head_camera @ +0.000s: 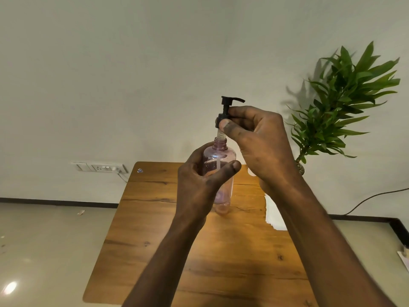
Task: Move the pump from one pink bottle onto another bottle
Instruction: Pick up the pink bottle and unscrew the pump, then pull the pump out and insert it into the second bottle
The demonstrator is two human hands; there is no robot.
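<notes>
A clear pink bottle [221,171] is held upright above the wooden table, my left hand [199,180] wrapped around its body. Its neck is uncovered. My right hand [259,140] pinches the collar of a black pump [228,107] between thumb and fingers, a little above the bottle's mouth. The pump's clear dip tube runs down through the neck into the bottle. The spout points right. No second bottle shows clearly; my right arm hides part of the table behind it.
The wooden table [177,240] stands against a pale wall. White paper [274,213] lies at its right edge, partly under my right arm. A leafy green plant [345,103] stands at the back right. A wall socket strip [99,167] is at the left.
</notes>
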